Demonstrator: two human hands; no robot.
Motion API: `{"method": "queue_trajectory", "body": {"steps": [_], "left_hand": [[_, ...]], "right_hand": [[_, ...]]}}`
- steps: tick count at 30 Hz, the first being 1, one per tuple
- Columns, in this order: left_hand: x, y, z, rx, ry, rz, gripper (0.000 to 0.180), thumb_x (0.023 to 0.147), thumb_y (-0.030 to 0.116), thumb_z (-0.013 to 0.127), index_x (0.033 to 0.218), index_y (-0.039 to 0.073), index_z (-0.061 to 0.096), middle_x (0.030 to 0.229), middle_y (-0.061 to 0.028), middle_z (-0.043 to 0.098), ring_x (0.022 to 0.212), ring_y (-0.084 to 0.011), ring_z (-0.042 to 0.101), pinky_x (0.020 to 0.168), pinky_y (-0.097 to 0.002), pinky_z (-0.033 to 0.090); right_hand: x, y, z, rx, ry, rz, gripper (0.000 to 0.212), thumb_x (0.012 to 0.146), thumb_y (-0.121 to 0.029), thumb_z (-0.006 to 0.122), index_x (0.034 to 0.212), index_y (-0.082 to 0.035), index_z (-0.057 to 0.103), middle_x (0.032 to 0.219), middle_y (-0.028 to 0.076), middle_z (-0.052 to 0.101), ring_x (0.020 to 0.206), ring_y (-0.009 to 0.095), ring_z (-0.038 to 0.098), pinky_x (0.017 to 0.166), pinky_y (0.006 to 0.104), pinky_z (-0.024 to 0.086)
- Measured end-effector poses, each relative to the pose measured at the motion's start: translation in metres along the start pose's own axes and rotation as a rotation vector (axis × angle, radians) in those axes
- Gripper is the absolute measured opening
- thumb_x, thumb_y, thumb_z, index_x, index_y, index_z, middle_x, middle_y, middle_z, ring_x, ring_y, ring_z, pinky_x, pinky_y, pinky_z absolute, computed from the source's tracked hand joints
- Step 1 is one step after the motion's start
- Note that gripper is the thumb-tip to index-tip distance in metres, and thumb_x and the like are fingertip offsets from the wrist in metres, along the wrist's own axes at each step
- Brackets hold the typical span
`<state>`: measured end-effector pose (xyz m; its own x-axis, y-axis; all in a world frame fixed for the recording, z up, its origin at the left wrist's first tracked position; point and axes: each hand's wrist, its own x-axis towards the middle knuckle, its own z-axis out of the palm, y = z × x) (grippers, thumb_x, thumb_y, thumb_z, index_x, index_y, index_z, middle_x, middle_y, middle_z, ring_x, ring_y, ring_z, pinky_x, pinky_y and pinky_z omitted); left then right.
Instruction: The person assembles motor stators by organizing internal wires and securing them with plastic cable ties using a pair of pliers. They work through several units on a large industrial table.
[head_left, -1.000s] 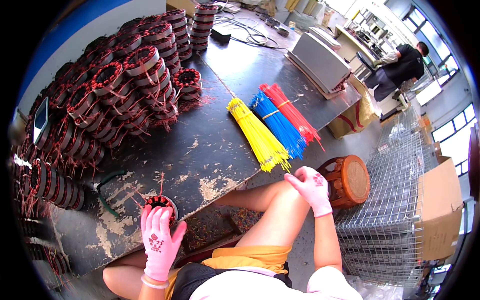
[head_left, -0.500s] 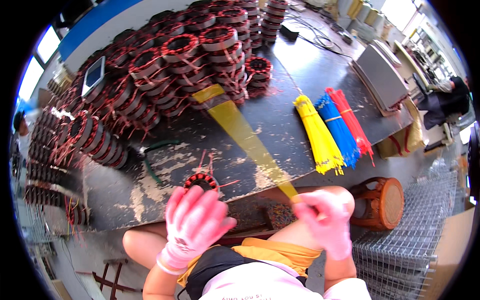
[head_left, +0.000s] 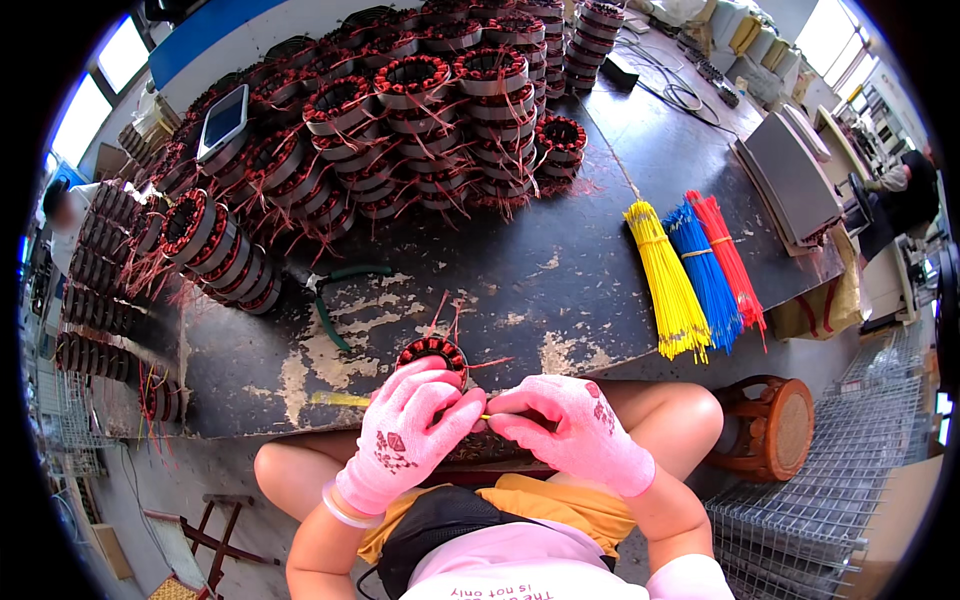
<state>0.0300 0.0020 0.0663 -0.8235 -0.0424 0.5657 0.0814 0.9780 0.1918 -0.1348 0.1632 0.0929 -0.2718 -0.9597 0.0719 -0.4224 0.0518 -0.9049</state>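
Close together, left hand (head_left: 412, 420) curled, right hand (head_left: 575, 428) pinching, yellow wire (head_left: 486, 417) between.

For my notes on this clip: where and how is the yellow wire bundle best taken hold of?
Probably around the tie near the far end of the yellow wire bundle, from above and the left. The wires are drawn together there, while the near end fans out at the table's edge. Bare table lies leftward; the blue bundle crowds the right.

Yellow wire (head_left: 486, 417) between pink-gloved fingers (head_left: 517, 399)
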Motion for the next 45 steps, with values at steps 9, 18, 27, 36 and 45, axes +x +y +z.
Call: {"method": "queue_trajectory", "body": {"steps": [9, 18, 27, 36, 45], "left_hand": [[-0.012, 0.004, -0.006, 0.079, -0.334, 0.028, 0.026, 0.077, 0.023, 0.077, 0.101, 0.018, 0.068, 0.09, 0.0014, 0.054, 0.075, -0.0165, 0.061, 0.062, -0.0324, 0.052], [-0.011, 0.009, -0.002, 0.013, -0.33, -0.037, 0.025, 0.08, 0.024, 0.075, 0.103, 0.016, 0.066, 0.089, 0.0005, 0.056, 0.079, -0.0173, 0.062, 0.065, -0.0336, 0.052], [0.004, -0.015, 0.038, -0.145, 0.037, -0.481, 0.022, 0.09, 0.004, 0.069, 0.112, 0.007, 0.067, 0.095, -0.0116, 0.065, 0.083, -0.0331, 0.066, 0.071, -0.0415, 0.053], [-0.014, -0.032, 0.065, -0.106, -0.019, -0.494, 0.024, 0.089, 0.008, 0.071, 0.113, 0.008, 0.066, 0.097, -0.0105, 0.062, 0.087, -0.0325, 0.066, 0.071, -0.0419, 0.054], [-0.005, -0.025, 0.068, -0.33, 0.013, -0.539, 0.031, 0.092, 0.005, 0.068, 0.123, 0.009, 0.066, 0.103, -0.0113, 0.063, 0.09, -0.033, 0.068, 0.074, -0.0408, 0.055]], "right_hand": [[-0.01, 0.027, 0.014, -0.392, -0.066, -0.168, 0.015, 0.088, -0.022, 0.076, 0.095, -0.009, 0.07, 0.084, 0.009, 0.069, 0.081, 0.029, 0.069, 0.07, 0.0408, 0.054], [-0.015, 0.031, 0.016, -0.322, -0.029, -0.099, 0.016, 0.088, -0.021, 0.077, 0.097, -0.008, 0.073, 0.085, 0.01, 0.07, 0.08, 0.031, 0.069, 0.072, 0.0415, 0.054], [0.031, 0.079, 0.025, -0.869, 0.047, -0.194, 0.02, 0.084, -0.025, 0.077, 0.101, -0.016, 0.069, 0.09, 0.002, 0.065, 0.088, 0.023, 0.064, 0.077, 0.0404, 0.051], [0.007, 0.101, 0.054, -0.649, 0.111, -0.109, 0.013, 0.09, -0.021, 0.071, 0.091, -0.01, 0.068, 0.085, 0.007, 0.065, 0.085, 0.026, 0.067, 0.075, 0.0397, 0.052], [0.092, 0.1, 0.011, 0.31, -0.241, 0.557, 0.024, 0.097, -0.023, 0.065, 0.109, -0.003, 0.071, 0.087, 0.004, 0.071, 0.072, 0.014, 0.066, 0.065, 0.0285, 0.05]]}}
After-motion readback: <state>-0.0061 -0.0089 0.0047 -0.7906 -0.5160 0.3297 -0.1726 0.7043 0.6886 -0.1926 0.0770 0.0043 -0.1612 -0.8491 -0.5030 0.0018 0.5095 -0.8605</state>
